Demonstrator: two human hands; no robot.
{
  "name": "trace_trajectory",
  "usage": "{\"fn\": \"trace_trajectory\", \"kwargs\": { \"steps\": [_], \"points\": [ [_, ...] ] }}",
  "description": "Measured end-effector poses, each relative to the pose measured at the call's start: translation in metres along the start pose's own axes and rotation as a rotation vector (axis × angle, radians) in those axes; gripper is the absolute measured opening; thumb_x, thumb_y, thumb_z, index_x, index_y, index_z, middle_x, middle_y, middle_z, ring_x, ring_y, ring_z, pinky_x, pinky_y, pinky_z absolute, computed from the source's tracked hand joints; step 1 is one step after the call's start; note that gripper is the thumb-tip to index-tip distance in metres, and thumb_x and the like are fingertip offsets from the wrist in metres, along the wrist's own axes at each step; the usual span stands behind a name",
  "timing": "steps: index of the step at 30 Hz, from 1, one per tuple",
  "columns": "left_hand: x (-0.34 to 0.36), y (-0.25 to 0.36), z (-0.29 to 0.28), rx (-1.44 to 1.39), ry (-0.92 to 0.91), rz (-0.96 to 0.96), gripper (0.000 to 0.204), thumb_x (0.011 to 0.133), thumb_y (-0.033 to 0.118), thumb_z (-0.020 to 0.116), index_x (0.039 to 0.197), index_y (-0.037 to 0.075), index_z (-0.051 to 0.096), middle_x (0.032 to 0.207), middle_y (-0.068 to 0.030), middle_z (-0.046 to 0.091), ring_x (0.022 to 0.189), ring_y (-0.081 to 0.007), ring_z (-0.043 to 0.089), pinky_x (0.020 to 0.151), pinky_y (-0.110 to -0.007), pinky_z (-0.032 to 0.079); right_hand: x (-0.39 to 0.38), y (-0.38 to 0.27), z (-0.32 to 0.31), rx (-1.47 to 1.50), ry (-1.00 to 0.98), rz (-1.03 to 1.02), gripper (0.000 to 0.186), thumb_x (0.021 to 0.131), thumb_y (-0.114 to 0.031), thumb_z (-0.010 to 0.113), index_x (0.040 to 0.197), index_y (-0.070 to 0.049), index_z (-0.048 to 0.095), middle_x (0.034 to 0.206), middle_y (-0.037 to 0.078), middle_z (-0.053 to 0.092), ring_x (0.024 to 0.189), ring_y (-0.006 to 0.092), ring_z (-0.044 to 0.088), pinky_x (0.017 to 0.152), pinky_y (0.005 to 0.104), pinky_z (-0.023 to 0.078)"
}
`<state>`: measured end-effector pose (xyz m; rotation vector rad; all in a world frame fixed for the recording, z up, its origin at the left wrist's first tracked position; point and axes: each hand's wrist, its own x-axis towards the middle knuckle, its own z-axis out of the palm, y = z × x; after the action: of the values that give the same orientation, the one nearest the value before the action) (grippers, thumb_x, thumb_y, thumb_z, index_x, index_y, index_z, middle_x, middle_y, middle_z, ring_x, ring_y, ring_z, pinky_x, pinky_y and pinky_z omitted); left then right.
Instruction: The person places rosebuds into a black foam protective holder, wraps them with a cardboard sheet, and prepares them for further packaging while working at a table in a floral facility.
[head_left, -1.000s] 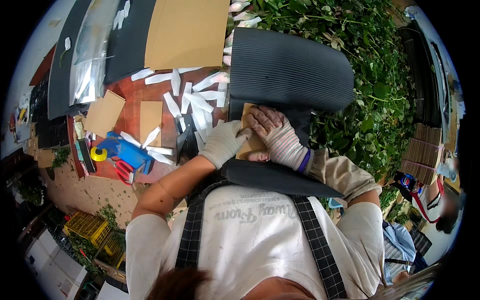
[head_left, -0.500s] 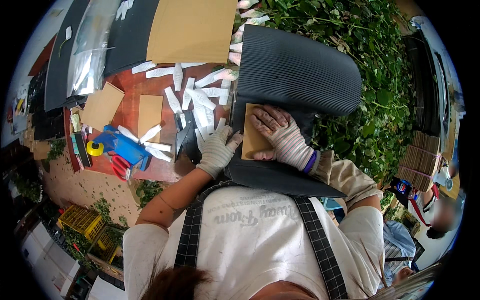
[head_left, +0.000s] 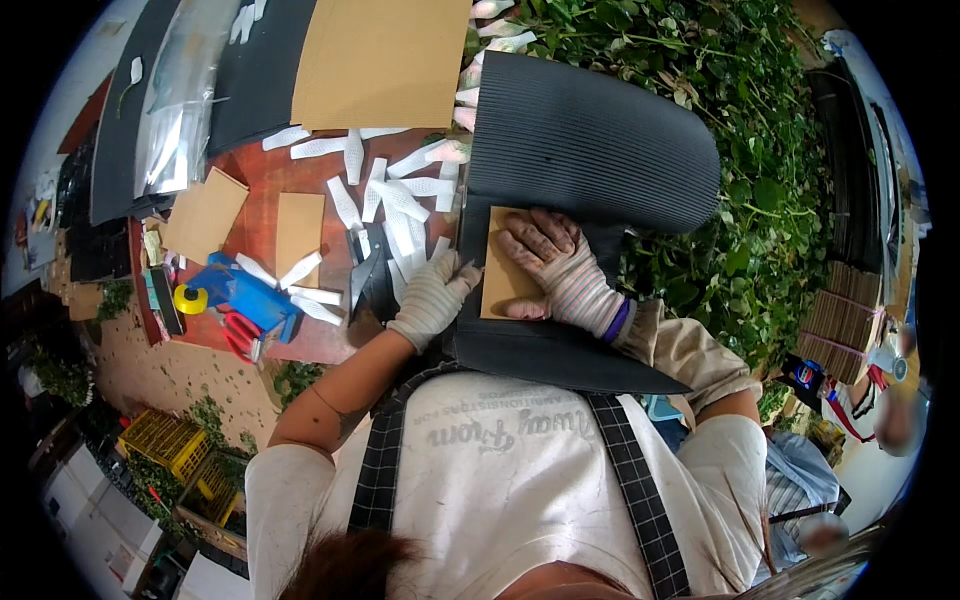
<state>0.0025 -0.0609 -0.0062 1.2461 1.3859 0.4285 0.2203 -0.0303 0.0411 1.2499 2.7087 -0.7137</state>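
Observation:
My right hand (head_left: 555, 262), in a striped, stained knit glove, lies with spread fingers on a tan cardboard piece (head_left: 496, 285). That piece rests on a black corrugated sheet (head_left: 590, 140), whose far part curls over and whose near flap (head_left: 560, 360) reaches my body. Beside the cardboard's left edge, my left hand (head_left: 435, 300), in a pale knit glove, has its fingers drawn together at the sheet's left border. Whatever is in its fingertips is too small to make out. White mesh foam sleeves (head_left: 403, 200) are scattered just beyond this hand.
A blue tape dispenser (head_left: 245, 295) with yellow tape and red-handled scissors (head_left: 240, 335) lie on the red tabletop (head_left: 250, 165). Cardboard sheets (head_left: 380, 65) cover its far side. Leafy stems (head_left: 770, 180) are heaped at right, near bundled cardboard (head_left: 840, 320). Yellow crates (head_left: 165, 445) stand lower left.
My left hand has shifted very slightly left, its fingertips closer together. My right hand stays pressed on the cardboard, and the view has moved a little.

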Motion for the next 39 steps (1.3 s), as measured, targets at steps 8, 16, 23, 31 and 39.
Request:
{"fn": "trace_trajectory", "kwargs": {
  "steps": [8,16,23,31,39],
  "points": [
    [-0.009,0.010,-0.002,0.319,-0.003,-0.046,0.025,0.082,0.026,0.051,0.090,0.004,0.059,0.100,-0.0180,0.054,0.093,-0.0337,0.052,0.082,-0.045,0.041,0.001,-0.001,0.020,-0.078,0.174,-0.160,0.088,0.064,-0.059,0.065,0.129,-0.006,0.041,0.129,0.017,0.042,0.121,0.0382,0.036,0.100,0.0528,0.027],
    [-0.009,-0.013,0.033,0.101,0.165,0.182,0.029,0.080,0.028,0.057,0.083,-0.001,0.055,0.096,-0.0212,0.050,0.088,-0.0381,0.054,0.076,-0.043,0.043,-0.009,0.019,0.039,-0.304,0.213,-0.212,0.093,0.059,-0.061,0.066,0.123,0.000,0.037,0.121,0.021,0.040,0.113,0.0441,0.039,0.093,0.0567,0.032],
    [0.000,-0.008,0.025,0.083,0.183,0.214,0.029,0.079,0.028,0.056,0.083,0.000,0.056,0.092,-0.0219,0.055,0.087,-0.0384,0.054,0.078,-0.042,0.042,0.001,0.019,0.030,-0.222,-0.005,-0.048,0.099,0.051,-0.051,0.072,0.127,-0.002,0.031,0.126,0.018,0.034,0.120,0.0397,0.032,0.098,0.0525,0.026],
    [-0.008,-0.004,0.024,0.020,0.207,0.191,0.037,0.079,0.037,0.059,0.085,0.001,0.058,0.091,-0.0204,0.056,0.091,-0.0357,0.056,0.077,-0.041,0.043,0.012,0.038,0.047,-0.205,-0.144,0.063,0.097,0.046,-0.040,0.075,0.126,-0.005,0.032,0.127,0.015,0.033,0.120,0.0362,0.033,0.099,0.0487,0.027],
    [-0.006,-0.005,0.022,0.066,0.172,0.175,0.038,0.074,0.035,0.063,0.087,-0.001,0.059,0.095,-0.0200,0.054,0.088,-0.0362,0.056,0.076,-0.041,0.043,0.006,0.031,0.049,-0.362,0.028,-0.051,0.096,0.048,-0.044,0.074,0.125,-0.007,0.031,0.126,0.013,0.034,0.120,0.0355,0.034,0.098,0.0462,0.029]
  ]
}}
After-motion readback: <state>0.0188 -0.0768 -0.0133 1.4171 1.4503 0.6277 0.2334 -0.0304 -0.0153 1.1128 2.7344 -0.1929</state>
